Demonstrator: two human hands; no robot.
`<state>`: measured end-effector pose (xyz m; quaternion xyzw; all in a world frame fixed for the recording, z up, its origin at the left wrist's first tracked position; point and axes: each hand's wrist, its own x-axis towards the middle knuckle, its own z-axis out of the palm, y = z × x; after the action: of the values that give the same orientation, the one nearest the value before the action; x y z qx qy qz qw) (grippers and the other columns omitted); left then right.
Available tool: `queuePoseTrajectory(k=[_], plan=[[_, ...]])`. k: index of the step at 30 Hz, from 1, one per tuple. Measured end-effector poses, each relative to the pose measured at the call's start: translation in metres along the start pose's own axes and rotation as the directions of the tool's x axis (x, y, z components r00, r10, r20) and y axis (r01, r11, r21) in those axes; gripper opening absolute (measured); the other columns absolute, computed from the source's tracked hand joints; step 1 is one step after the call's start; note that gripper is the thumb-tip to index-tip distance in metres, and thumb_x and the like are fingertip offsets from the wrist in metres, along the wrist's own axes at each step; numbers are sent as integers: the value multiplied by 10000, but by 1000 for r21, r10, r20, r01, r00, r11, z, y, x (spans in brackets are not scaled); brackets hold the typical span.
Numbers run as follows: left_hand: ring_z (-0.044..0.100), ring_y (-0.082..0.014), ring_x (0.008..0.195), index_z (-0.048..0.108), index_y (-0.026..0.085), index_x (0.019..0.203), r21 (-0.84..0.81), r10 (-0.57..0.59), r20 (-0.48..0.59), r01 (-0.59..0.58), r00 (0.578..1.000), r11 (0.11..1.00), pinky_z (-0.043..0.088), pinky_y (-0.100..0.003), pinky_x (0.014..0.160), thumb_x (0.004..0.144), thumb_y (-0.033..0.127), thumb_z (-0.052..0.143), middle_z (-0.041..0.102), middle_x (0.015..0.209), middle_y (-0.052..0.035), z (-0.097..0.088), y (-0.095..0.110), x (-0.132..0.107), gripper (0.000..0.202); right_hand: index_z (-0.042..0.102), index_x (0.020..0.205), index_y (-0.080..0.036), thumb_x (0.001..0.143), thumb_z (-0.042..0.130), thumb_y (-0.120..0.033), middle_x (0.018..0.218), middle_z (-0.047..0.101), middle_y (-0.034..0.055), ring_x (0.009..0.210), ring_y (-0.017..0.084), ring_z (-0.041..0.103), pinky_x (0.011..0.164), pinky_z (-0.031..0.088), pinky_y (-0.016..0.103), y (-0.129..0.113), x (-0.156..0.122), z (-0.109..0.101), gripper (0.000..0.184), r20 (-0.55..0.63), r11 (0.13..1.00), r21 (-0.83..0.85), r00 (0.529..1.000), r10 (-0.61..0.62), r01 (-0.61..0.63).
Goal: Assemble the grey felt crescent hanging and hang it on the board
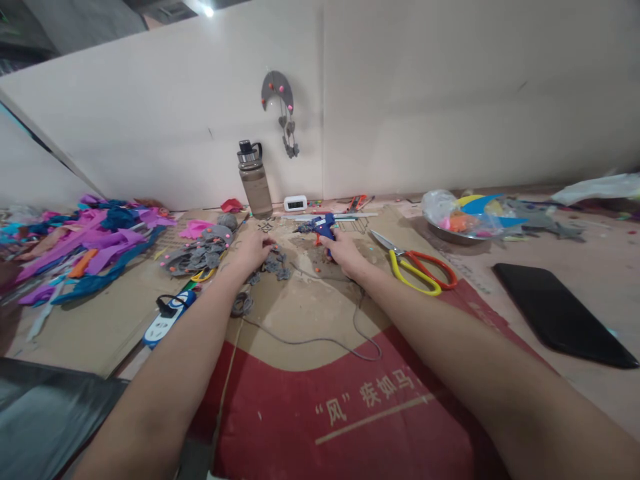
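My right hand is wrapped round the handle of a blue hot glue gun, whose nozzle points left over the cardboard. To its left, my left hand has its fingers curled down at a cluster of small grey felt cut-outs. What lies between those fingertips is too small to make out. A thin grey cord loops across the cardboard between my forearms. Large scissors with one yellow and one red handle lie partly spread to the right of my right hand.
Left are coloured felt scraps, a pile of grey felt pieces and a power strip. Behind stand a water bottle and a small white clock. A metal bowl and black phone lie right. A felt moon ornament hangs on the wall.
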<state>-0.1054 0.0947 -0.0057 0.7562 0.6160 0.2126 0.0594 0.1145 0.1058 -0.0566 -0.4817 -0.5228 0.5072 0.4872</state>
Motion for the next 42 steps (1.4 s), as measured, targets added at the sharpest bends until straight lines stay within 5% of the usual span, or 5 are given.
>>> queuePoseTrajectory(k=[15, 25, 35, 42], plan=[[642, -228, 825, 768, 193, 810, 67, 63, 41, -66, 997, 996, 489, -328, 823, 701, 80, 555, 727, 857, -86, 12, -11, -2, 265, 485, 874, -201, 791, 514, -222, 626, 536, -45, 440, 75, 402, 437, 326, 208, -2, 0, 0, 91, -9, 1000, -25, 1000, -12, 12], [648, -191, 851, 751, 169, 917, 139, -26, 90, 13, 996, 990, 489, -270, 793, 749, 131, 549, 730, 914, -62, 1, -2, -5, 266, 459, 868, -202, 787, 500, -221, 670, 563, -42, 420, 65, 387, 409, 307, 201, 2, 2, 1, 92, 6, 1000, 0, 1000, -17, 17], [644, -179, 772, 755, 182, 840, 62, -34, 35, 32, 999, 998, 470, -262, 710, 758, 238, 614, 735, 846, -51, 0, -16, -3, 173, 467, 883, -200, 788, 500, -223, 750, 604, -12, 453, 60, 399, 421, 312, 188, 6, 4, 0, 103, 26, 999, 24, 999, -46, 46], [649, -192, 841, 757, 178, 890, 92, -24, 66, 18, 998, 996, 470, -280, 791, 788, 195, 582, 741, 910, -60, 1, -12, -3, 203, 479, 909, -194, 803, 495, -219, 774, 608, -8, 444, 57, 399, 394, 303, 188, 5, 2, 0, 109, 26, 999, 16, 999, -34, 33]])
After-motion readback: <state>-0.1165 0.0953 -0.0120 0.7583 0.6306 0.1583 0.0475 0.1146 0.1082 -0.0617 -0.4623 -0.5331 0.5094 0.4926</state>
